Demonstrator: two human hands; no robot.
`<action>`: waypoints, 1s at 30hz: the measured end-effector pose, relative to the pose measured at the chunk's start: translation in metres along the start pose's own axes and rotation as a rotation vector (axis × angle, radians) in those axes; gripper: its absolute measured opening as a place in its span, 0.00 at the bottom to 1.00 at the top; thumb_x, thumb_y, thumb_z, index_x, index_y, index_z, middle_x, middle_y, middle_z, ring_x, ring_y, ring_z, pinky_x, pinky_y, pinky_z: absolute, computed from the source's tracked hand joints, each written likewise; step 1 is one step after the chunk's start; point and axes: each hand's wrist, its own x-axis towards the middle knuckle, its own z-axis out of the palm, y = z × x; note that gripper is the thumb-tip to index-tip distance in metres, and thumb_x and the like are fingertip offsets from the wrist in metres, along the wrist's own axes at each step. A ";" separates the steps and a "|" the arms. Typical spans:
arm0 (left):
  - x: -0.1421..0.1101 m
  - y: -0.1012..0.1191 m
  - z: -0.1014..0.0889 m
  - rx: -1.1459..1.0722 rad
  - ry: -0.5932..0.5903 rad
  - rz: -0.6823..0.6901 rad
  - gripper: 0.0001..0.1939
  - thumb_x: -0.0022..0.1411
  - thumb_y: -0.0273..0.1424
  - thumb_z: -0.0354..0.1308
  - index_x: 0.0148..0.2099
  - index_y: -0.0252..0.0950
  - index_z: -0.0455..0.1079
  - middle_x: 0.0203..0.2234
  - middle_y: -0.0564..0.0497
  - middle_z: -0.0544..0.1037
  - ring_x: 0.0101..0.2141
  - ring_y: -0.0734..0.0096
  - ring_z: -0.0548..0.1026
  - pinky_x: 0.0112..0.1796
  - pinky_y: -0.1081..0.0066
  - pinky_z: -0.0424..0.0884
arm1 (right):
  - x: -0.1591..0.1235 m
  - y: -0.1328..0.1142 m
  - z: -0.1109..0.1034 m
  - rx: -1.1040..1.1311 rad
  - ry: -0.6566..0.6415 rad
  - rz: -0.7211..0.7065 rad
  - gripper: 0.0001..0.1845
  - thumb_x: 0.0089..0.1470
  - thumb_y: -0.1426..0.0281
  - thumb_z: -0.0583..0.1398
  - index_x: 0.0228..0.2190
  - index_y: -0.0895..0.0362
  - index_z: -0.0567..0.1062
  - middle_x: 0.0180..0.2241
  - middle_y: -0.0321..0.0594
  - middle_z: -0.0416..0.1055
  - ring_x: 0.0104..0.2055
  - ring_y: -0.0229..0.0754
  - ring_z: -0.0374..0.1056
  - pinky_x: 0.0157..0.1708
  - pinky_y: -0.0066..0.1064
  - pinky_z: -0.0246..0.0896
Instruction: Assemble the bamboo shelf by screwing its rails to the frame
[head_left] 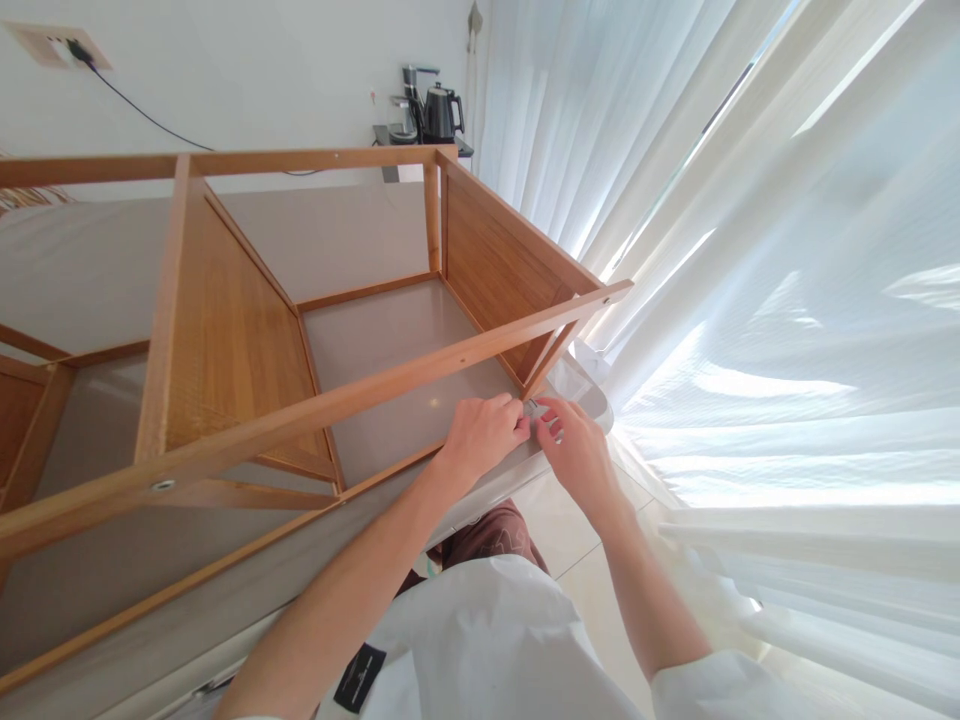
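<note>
By a corner of the wooden frame [375, 397], left hand [486, 430] and right hand [577, 447] pinch what seems a small grey piece [534, 408]; light, even pressure should prevent slipping.

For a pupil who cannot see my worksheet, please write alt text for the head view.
A person's left hand and right hand meet at a small, partly hidden item beside a wooden frame on a grey surface; white curtains hang at right.

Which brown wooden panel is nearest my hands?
The brown rectangular panel at the wooden frame's right end; your left hand and right hand are by its lower corner. The middle panel and leftmost panel stand farther left.
</note>
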 end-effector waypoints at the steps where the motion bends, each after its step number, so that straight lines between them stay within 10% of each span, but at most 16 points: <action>1: 0.000 0.000 0.000 -0.010 0.004 -0.002 0.10 0.69 0.35 0.57 0.36 0.39 0.77 0.34 0.48 0.82 0.34 0.60 0.80 0.31 0.67 0.65 | -0.003 0.000 0.002 -0.015 -0.002 -0.053 0.17 0.62 0.68 0.57 0.50 0.51 0.77 0.40 0.40 0.77 0.34 0.41 0.74 0.36 0.33 0.66; 10: -0.001 -0.004 -0.007 -0.160 0.108 0.008 0.05 0.68 0.35 0.56 0.43 0.42 0.73 0.36 0.53 0.80 0.34 0.65 0.79 0.31 0.68 0.67 | 0.002 0.007 0.014 0.009 0.038 -0.177 0.11 0.64 0.68 0.57 0.40 0.51 0.81 0.35 0.39 0.75 0.35 0.42 0.72 0.38 0.31 0.67; 15: 0.017 -0.010 0.000 -0.574 0.377 -0.036 0.23 0.64 0.36 0.63 0.58 0.39 0.63 0.52 0.46 0.77 0.44 0.64 0.78 0.41 0.65 0.74 | 0.001 0.003 0.013 0.026 0.062 -0.169 0.12 0.65 0.63 0.58 0.41 0.52 0.81 0.34 0.39 0.76 0.31 0.41 0.71 0.35 0.32 0.68; 30: 0.044 -0.019 0.003 -0.996 0.253 -0.027 0.25 0.54 0.34 0.74 0.52 0.36 0.71 0.50 0.44 0.79 0.50 0.59 0.77 0.45 0.64 0.74 | 0.011 0.003 0.004 0.196 0.219 0.005 0.16 0.60 0.55 0.63 0.37 0.53 0.83 0.32 0.38 0.81 0.28 0.41 0.73 0.32 0.33 0.69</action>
